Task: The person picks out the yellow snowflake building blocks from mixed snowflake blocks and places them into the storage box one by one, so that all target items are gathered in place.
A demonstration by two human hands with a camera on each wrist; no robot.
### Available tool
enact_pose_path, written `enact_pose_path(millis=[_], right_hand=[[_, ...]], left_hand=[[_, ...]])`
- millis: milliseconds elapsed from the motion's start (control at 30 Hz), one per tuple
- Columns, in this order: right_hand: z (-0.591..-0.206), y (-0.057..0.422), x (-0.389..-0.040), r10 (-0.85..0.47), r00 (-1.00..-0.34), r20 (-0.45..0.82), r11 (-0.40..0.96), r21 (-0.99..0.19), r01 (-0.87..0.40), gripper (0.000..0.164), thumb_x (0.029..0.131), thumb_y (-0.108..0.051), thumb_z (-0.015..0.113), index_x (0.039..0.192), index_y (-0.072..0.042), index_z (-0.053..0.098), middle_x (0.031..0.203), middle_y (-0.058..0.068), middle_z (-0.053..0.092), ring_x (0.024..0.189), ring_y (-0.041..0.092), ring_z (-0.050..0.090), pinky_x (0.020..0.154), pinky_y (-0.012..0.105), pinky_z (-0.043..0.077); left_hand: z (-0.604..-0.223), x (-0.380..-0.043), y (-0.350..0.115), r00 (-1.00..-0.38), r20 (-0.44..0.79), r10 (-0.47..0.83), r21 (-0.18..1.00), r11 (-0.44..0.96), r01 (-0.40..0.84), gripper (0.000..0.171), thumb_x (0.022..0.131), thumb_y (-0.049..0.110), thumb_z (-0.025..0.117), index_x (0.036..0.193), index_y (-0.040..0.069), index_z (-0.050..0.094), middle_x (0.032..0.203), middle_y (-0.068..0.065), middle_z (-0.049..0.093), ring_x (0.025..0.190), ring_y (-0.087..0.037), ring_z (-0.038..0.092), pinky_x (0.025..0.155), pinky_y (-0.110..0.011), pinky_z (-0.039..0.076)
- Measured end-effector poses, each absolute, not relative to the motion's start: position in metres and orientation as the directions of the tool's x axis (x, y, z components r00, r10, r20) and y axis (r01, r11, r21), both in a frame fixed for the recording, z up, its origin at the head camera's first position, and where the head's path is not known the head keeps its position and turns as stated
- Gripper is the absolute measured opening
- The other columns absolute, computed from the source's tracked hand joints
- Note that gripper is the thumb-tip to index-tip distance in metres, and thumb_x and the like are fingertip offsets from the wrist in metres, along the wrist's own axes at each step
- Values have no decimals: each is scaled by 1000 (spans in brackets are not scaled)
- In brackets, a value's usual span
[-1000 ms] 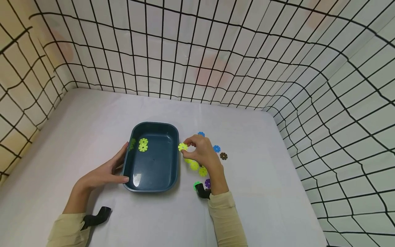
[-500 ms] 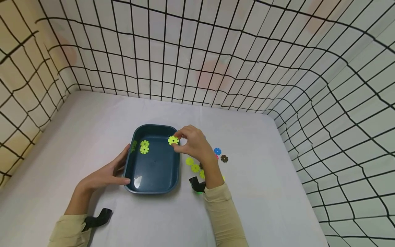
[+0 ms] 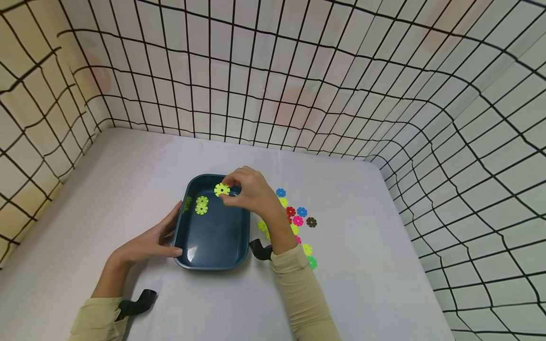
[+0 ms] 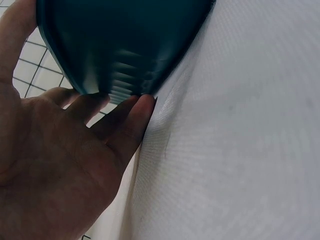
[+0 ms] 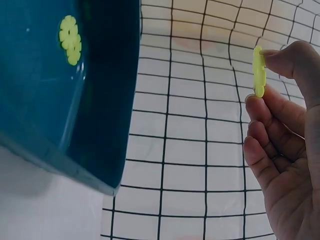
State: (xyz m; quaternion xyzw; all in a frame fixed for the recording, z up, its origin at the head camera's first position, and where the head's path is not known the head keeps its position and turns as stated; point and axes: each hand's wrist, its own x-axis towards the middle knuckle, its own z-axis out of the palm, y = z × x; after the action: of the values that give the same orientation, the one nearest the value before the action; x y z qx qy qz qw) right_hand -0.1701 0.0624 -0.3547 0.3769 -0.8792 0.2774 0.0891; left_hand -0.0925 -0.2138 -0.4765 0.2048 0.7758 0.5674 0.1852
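A dark blue-green plastic tray (image 3: 213, 239) stands on the white surface. My left hand (image 3: 147, 244) holds its left side, with the thumb over the rim and the fingers (image 4: 132, 122) against the outer wall. Between thumb and fingertips, my right hand (image 3: 251, 194) pinches a yellow notched plastic disc (image 3: 222, 190) above the far part of the tray. The right wrist view shows this disc edge-on, apart from the tray. Two yellow notched discs (image 3: 202, 205) lie overlapping on the tray floor near its left wall.
Right of the tray, several notched discs in blue (image 3: 302, 211), red (image 3: 290, 211), pink (image 3: 298, 221), brown (image 3: 312, 222), yellow and green (image 3: 313, 263) lie scattered, partly hidden by the right forearm. A black wire grid (image 3: 264, 94) fences the white table (image 3: 362, 284) at the back and sides.
My right hand has carried the yellow disc leftward from beside the tray's right rim to above its far inside. More loose discs show behind the arm. The left hand keeps its place.
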Motion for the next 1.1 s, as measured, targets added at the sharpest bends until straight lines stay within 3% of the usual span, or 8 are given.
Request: enact_pose_path(millis=[500,733,1100], right_hand=[[-362,41,-181,-609,-743,277,571,-497,-653,29,80,-24,79,104,-9,73,95,2,70,88,13,59,76,15,46],[-368,34,-187,-616,-748,247,563,-526,-638,29,80,-24,79,103,-9,73,95,3,69,92,22,63,77,18,47],[-383,26,-198,-627,-748,218,554,-551,-624,30,80,-22,79,106,-7,73,96,6,69,91,23,63,77,20,47]], left_hand=[[-477,-92,-214,-846,-67,528,957,273,94,114,81,17,74,156,32,-10,163,-23,-2,144,-56,11,107,-71,23],[-478,-92,-214,-845,-71,531,960,266,87,113,81,18,74,156,32,-11,163,-22,-3,145,-56,10,107,-72,22],[-477,-92,-214,-846,-69,529,959,268,89,114,81,19,75,156,32,-11,163,-22,-3,145,-55,9,108,-71,21]])
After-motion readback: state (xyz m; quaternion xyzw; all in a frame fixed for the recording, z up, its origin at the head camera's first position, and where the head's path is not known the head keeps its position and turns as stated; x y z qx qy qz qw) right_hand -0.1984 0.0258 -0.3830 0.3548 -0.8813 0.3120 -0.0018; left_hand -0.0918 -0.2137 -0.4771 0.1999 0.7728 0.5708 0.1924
